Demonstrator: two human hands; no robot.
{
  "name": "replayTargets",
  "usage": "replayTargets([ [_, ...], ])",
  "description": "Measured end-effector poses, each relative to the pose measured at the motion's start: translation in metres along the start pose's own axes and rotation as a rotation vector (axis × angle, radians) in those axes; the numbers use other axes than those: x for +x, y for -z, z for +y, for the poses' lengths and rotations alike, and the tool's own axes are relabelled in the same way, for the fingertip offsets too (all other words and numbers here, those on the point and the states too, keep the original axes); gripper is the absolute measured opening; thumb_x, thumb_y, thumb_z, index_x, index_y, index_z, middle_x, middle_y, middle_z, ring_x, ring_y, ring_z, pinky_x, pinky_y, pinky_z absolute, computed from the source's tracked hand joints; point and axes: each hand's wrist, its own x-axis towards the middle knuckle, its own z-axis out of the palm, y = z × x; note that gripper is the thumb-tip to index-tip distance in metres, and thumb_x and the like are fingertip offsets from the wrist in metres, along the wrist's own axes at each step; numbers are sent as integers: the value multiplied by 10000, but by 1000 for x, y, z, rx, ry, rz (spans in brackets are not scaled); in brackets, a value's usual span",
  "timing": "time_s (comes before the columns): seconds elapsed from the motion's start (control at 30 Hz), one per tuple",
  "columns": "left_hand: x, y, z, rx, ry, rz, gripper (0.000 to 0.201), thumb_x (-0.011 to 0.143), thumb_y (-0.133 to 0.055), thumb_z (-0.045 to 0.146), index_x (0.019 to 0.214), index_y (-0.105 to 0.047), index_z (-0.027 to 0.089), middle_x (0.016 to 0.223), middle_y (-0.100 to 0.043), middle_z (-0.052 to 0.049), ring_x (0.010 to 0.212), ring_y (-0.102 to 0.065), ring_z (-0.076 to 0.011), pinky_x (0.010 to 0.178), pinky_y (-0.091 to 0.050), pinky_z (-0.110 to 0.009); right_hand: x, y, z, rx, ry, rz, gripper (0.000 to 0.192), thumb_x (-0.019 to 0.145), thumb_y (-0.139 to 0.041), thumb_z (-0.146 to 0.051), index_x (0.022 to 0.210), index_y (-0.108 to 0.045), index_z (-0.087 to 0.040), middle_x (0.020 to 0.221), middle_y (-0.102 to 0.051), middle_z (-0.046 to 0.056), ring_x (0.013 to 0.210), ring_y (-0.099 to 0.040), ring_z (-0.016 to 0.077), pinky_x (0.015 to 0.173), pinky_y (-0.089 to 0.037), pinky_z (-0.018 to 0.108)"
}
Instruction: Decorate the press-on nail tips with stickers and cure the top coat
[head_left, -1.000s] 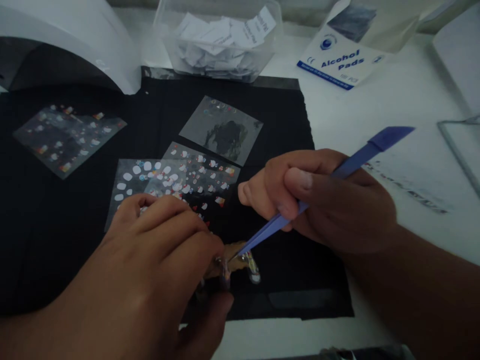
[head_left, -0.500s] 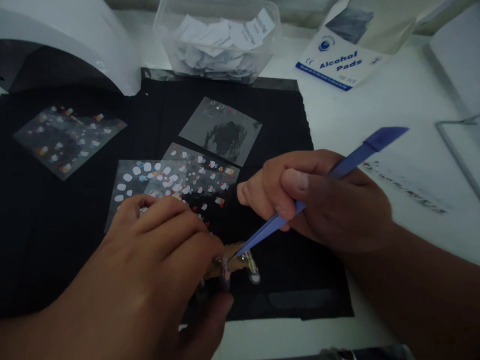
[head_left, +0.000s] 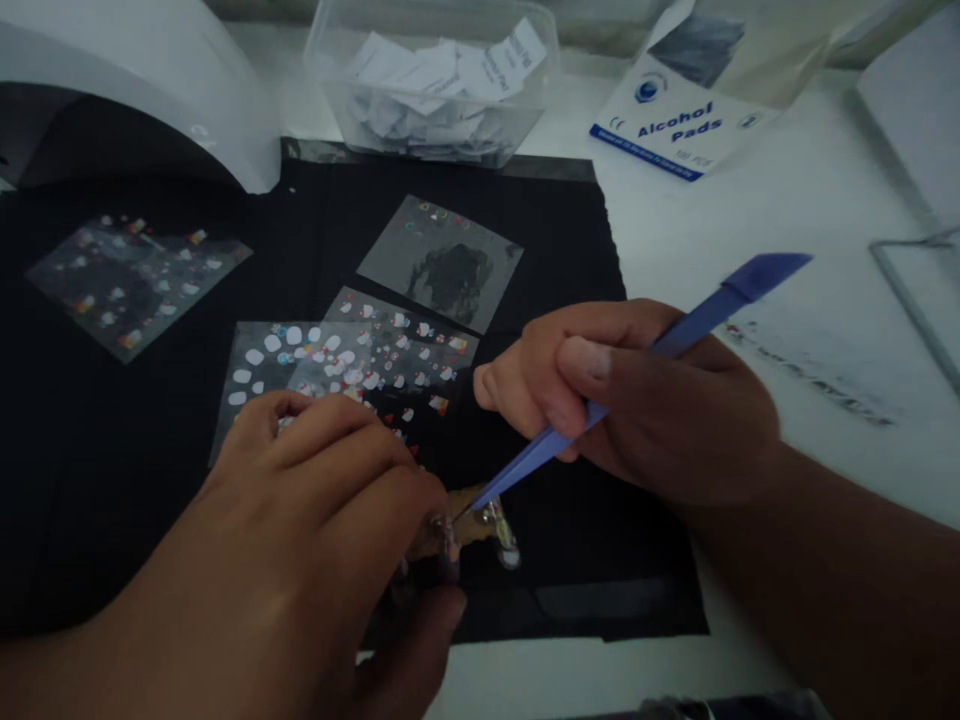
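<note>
Right now your right hand pinches one pair of blue tweezers between thumb and forefinger, the fingers closed tight around the shaft. The tweezers slant down and to the left, with the wide flat end up near the right of the view and the fine tips touching a small object at the near edge of the black mat. Your left hand curls over that same small object, fingertips closed on its left side. The object is tiny, brownish with a shiny silver part on its right; blur and dim light hide what it is exactly.

Four clear sticker sheets lie on the mat. One sits far left, dotted with small white and coloured shapes. One sits in the middle, mostly bare with a dark patch. Two overlap just beyond your left hand, one with larger white ovals and one with small white and red pieces.

Beyond the mat stand one clear plastic tub of white paper packets, one white box printed "Alcohol Pads", and one white domed appliance at the far left. All rests on a white table.
</note>
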Motion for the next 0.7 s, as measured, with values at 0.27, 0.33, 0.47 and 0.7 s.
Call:
replayTargets([
  [0.27,-2,-2,-6,-8,-61,-7,137,778,-654,255,907,-618,222,842,-649,-6,819,-565,-259,722,-361,-448,-1,-1,0,-8,17,-5,380,899,-636,-345,584,-563,-144,530,-520,-39,500,-439,88,656,-422,302],
  [0.33,-3,-1,-6,-9,-68,12,190,772,-668,254,944,-595,226,884,-662,-9,844,-573,-266,739,-366,-457,-1,0,1,-27,22,-14,386,917,-614,-345,587,-559,-151,538,-518,-38,504,-437,88,646,-424,294],
  [0.47,-3,2,-5,-25,-82,72,252,751,-669,215,977,-561,236,921,-667,-6,855,-569,-256,746,-359,-449,-1,-1,0,-32,15,-15,393,926,-601,-338,581,-555,-156,533,-510,-38,500,-436,87,636,-418,288],
  [0.7,-1,2,-1,-59,-87,76,234,757,-627,166,967,-571,254,857,-617,9,799,-541,-235,710,-332,-428,0,-1,-1,-26,-1,-12,398,909,-619,-361,572,-560,-157,516,-506,-38,499,-439,91,605,-406,279],
])
